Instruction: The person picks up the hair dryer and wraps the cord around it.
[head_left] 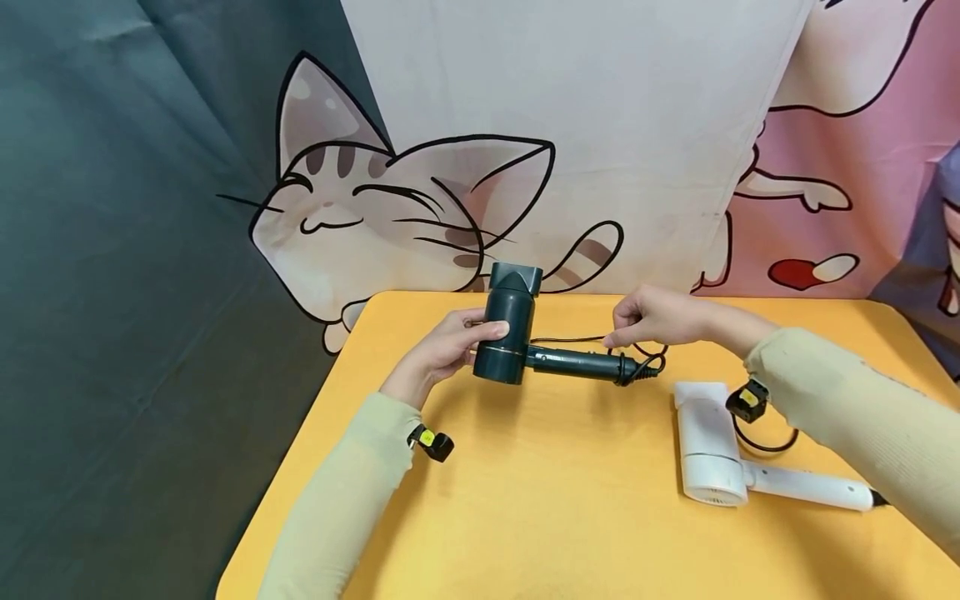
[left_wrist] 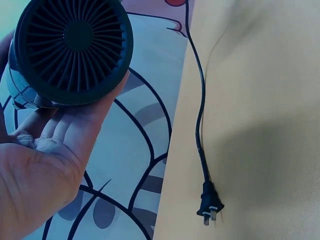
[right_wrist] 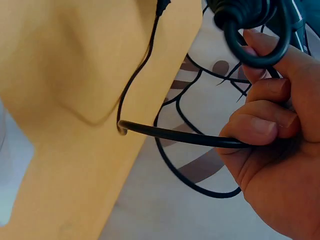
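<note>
A dark green hair dryer (head_left: 507, 333) is held up over the table by my left hand (head_left: 450, 343), thumb across the front of its barrel and fingers behind. Its slatted round intake (left_wrist: 79, 37) faces the left wrist camera. The handle (head_left: 573, 363) points right, with the black cord (right_wrist: 175, 136) looped at its end. My right hand (head_left: 652, 317) grips that cord in curled fingers, just above the handle's tip. In the left wrist view, the cord's far stretch runs along the tabletop to a two-pin plug (left_wrist: 210, 202).
A white hair dryer (head_left: 711, 446) lies at the right of the yellow table (head_left: 540, 508), below my right forearm, its black cord (head_left: 772, 450) curled beside it. A cartoon cat curtain (head_left: 600, 108) hangs behind the table's back edge, and a dark curtain (head_left: 135, 292) at left.
</note>
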